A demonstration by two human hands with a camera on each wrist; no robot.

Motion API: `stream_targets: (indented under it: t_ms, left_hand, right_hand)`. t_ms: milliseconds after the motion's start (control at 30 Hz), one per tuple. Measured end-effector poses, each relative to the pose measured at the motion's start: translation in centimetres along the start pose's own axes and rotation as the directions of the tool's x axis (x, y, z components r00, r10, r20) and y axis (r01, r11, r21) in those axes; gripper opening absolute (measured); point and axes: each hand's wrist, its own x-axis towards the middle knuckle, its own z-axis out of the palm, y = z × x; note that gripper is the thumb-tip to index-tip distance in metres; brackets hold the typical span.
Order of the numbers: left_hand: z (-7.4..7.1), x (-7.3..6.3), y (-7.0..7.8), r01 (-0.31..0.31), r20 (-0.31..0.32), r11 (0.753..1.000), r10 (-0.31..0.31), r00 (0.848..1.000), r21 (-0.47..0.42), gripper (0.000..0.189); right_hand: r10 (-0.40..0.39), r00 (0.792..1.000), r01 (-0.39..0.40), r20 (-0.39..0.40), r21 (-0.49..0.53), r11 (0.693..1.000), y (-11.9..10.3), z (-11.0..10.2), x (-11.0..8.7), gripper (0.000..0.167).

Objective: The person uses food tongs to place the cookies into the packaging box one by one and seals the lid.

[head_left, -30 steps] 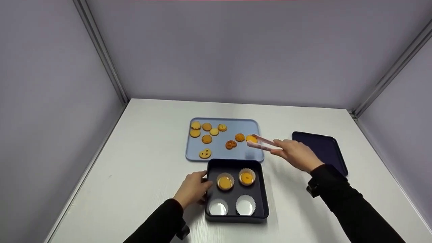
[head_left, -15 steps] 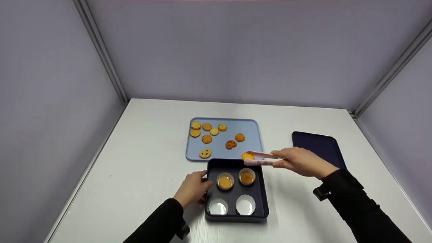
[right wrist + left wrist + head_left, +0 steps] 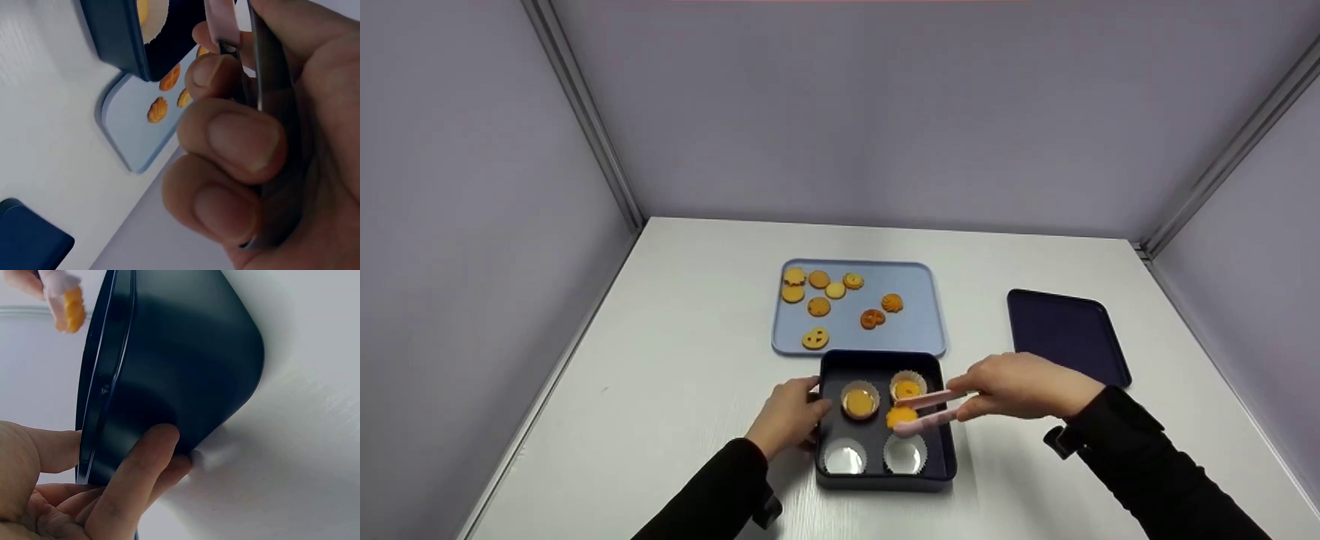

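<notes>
On the white table (image 3: 697, 337), left fingers (image 3: 138, 469) are clasping a pan (image 3: 874, 450) of four paper cups (image 3: 905, 457), right fingers (image 3: 236, 140) gripping tongs (image 3: 931, 398).

We see pink-tipped metal tongs (image 3: 924, 423) pinching a ridged orange-yellow cookie (image 3: 900, 417) above the dark rectangular pan (image 3: 885, 483), nearer its right edge; the pan stands well apart from the table's (image 3: 697, 315) far edge.
</notes>
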Motion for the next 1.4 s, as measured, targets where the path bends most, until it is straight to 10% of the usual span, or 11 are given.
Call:
stream_targets:
  t_ms: [433,1400]
  left_hand:
    - [0.0,-0.1,0.0,-0.008,-0.001,1.0,0.009,1.0,0.011,0.052]
    - [-0.1,0.0,-0.1,-0.026,-0.014,0.998,0.027,1.0,0.05,0.053]
  right_hand:
    - [0.065,0.993,-0.056,0.098,-0.096,0.994,-1.3,1.3,0.8,0.028]
    - [0.071,0.996,-0.06,0.05,-0.204,0.977,-1.7,1.7,1.3,0.032]
